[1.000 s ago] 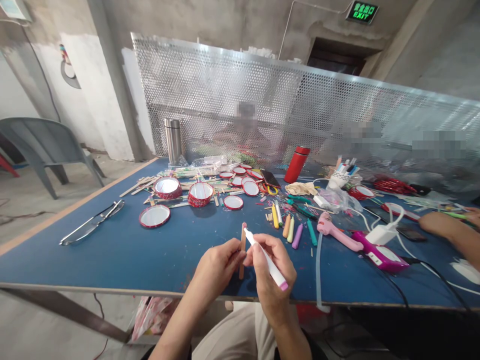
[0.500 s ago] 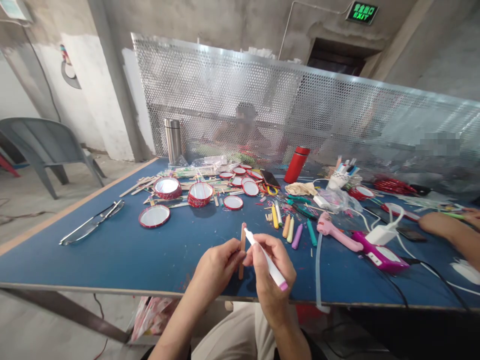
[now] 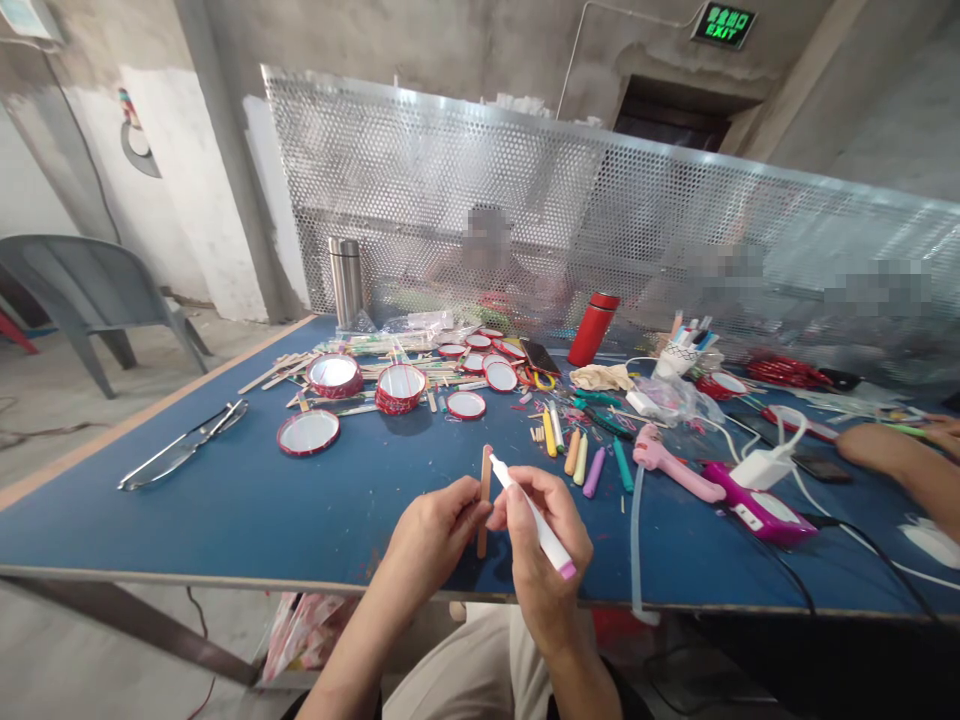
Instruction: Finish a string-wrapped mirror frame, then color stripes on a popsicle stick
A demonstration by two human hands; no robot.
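Observation:
Pinched between thumb and fingers of my left hand is a flat wooden craft stick, held upright near the table's front edge. A pink mark shows at its top end. My right hand grips a white marker pen with a pink end, like a pencil. The pen's tip touches or nearly touches the stick just below its top. Beyond the hands lie several coloured markers, among them a purple one and a teal one.
Round red-rimmed discs and wooden sticks cover the back. Eyeglasses lie left. A pink glue gun and purple power strip sit right, with trailing cables. A red flask stands behind. Another person's arm rests far right.
My hands, the stick and the pen stay almost in place; the pen tip has shifted very slightly at the stick's top.

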